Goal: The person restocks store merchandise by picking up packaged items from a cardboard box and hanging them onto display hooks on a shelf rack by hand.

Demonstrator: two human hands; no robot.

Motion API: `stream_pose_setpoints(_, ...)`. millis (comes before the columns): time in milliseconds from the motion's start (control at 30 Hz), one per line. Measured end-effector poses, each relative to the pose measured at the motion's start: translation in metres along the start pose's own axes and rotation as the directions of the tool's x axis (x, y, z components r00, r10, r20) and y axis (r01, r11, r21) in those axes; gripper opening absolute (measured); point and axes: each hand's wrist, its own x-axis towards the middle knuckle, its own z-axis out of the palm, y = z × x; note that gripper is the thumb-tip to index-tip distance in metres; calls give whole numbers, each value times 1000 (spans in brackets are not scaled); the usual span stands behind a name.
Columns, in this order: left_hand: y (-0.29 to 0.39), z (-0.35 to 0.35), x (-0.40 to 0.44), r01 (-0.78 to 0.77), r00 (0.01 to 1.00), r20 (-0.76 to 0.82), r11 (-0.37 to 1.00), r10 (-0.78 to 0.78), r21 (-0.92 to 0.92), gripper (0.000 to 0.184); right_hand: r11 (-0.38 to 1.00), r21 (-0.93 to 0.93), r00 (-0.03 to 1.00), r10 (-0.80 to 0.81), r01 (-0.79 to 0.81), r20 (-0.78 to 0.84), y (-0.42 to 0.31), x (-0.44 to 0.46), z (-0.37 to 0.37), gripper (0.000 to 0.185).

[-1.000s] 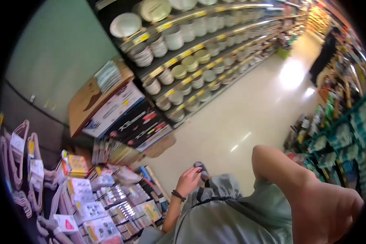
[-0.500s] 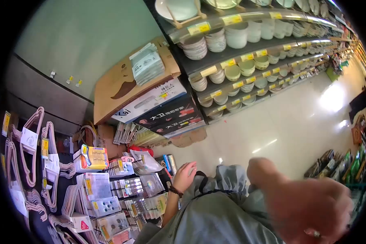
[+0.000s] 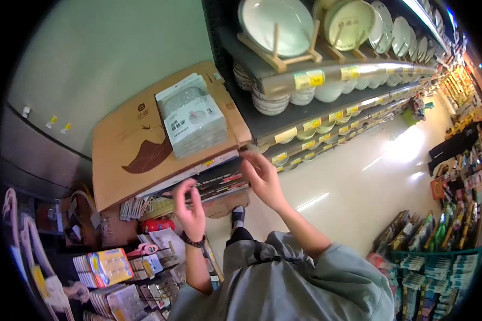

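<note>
My left hand (image 3: 190, 215), a dark beaded bracelet at its wrist, is raised in front of the stacked boxes with thumb and fingers apart. My right hand (image 3: 263, 183) reaches to the right front corner of the stack, fingers spread and curved; whether it touches the corner I cannot tell. Neither hand holds anything. Between and behind them is a large brown cardboard box (image 3: 112, 155) with a dark moustache print. A pile of clear-wrapped grey cloth packs (image 3: 198, 131) lies on its top. Below it, the side of a black printed box (image 3: 219, 179) shows, partly hidden by my hands.
Shelves at the upper right carry white plates (image 3: 277, 24) on wooden stands and stacked bowls (image 3: 270, 101). Hangers (image 3: 35, 262) and hanging packets (image 3: 112, 267) line the lower left. Shiny floor (image 3: 348, 184) runs between the shelves and a green rack (image 3: 439, 257).
My view has come closer to the boxes. Both hands have moved up to the front of the stack, the right one swinging in from the lower right.
</note>
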Motion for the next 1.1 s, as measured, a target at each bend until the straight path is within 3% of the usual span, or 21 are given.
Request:
stream_pose_setpoints(33, -8, 1, 19, 47, 997, -66, 998, -45, 29, 23, 984, -161, 997, -76, 71, -25, 1, 23, 7, 25)
stream_pose_setpoints(133, -25, 7, 76, -80, 982, -159, 985, 105, 153, 34, 819, -541, 961, -270, 193, -65, 8, 78, 27, 31)
stream_pose_setpoints(200, -29, 12, 101, -136, 974, -131, 939, 185, 316, 39, 797, -583, 960, -261, 157, -98, 19, 99, 35, 28)
stream_pose_setpoints(300, -49, 19, 111, -73, 997, 39, 991, 69, 111, 40, 804, -594, 964, -185, 37, -190, 24, 115, 41, 23)
stream_pose_setpoints(433, -41, 15, 112, -127, 984, 148, 974, 100, 188, 38, 705, -688, 910, -380, 172, -163, 31, 115, 41, 24)
stream_pose_setpoints(500, -39, 14, 107, -154, 981, 153, 962, 121, 225, 40, 795, -594, 941, -284, 125, -183, 18, 112, 43, 26)
stream_pose_setpoints(567, -31, 12, 100, -132, 985, 128, 982, 115, 136, 42, 859, -496, 948, -253, 127, -195, 18, 103, 42, 28)
stream_pose_setpoints(600, -33, 13, 94, -122, 989, 97, 990, 115, 74, 43, 824, -516, 932, -340, 233, -122, 11, 100, 42, 26)
stream_pose_setpoints(667, -40, 9, 74, -65, 996, 63, 996, 69, -58, 45, 866, -458, 968, -246, 200, -44, -8, 84, 48, 21)
stream_pose_setpoints(700, -44, 5, 62, -18, 998, 65, 992, 26, -127, 46, 889, -358, 953, -303, 286, 9, -23, 78, 52, 20)
stream_pose_setpoints(767, -74, 1, 43, -175, 983, 23, 970, 181, -167, 48, 949, -193, 967, -228, 248, 116, -40, 60, 50, 18)
stream_pose_setpoints(833, -59, 1, 36, -107, 990, 61, 961, 127, -256, 39, 951, -138, 957, -259, 276, 129, -59, 41, 49, 14)
stream_pose_setpoints(967, -49, 16, 25, -105, 992, 42, 951, 122, -292, 33, 974, -85, 975, -203, 211, 92, -73, -1, 27, 17)
stream_pose_setpoints(1100, -40, 36, 12, -121, 988, 48, 934, 145, -336, 27, 912, -199, 929, -370, 359, -20, -84, -49, -1, 19)
